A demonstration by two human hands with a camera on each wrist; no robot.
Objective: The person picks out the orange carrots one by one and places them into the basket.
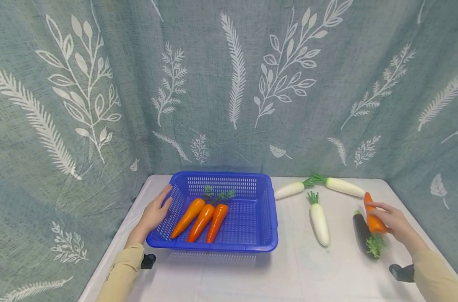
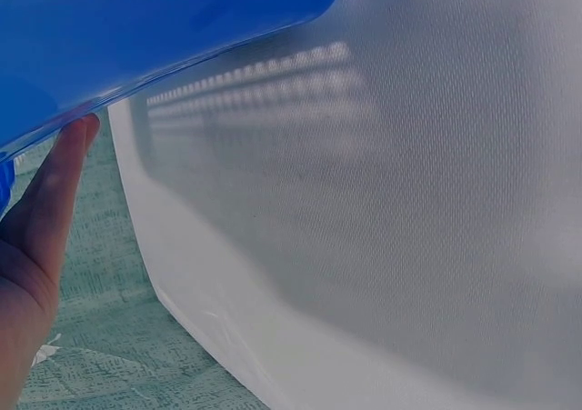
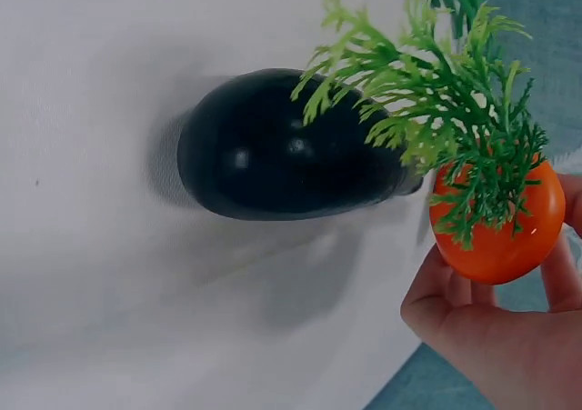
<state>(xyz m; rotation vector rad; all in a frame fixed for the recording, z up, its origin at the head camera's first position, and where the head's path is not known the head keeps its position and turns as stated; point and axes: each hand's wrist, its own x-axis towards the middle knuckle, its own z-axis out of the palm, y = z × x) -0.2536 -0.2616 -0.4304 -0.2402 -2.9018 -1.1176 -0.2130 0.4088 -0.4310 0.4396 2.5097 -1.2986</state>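
Note:
My left hand (image 1: 156,213) rests against the left side of a blue plastic basket (image 1: 271,209), its fingers extended along the rim. Up close in the left wrist view, a fingertip touches the underside of the basket's rim (image 2: 182,42). Three orange carrots (image 1: 214,223) with green tops lie side by side inside the basket. On the right, my right hand (image 1: 393,221) grips another carrot (image 1: 376,225), its leafy top towards me. The carrot is held above a dark purple eggplant (image 1: 362,235), which lies on the table. In the right wrist view, fingers curl round the carrot (image 3: 498,246).
A white radish (image 1: 319,224) lies between the basket and the eggplant. Behind it, two more white radishes, one on the left (image 1: 289,190) and one on the right (image 1: 345,187), lie with their green tops meeting. Patterned curtains (image 1: 214,84) surround the white table (image 1: 297,277).

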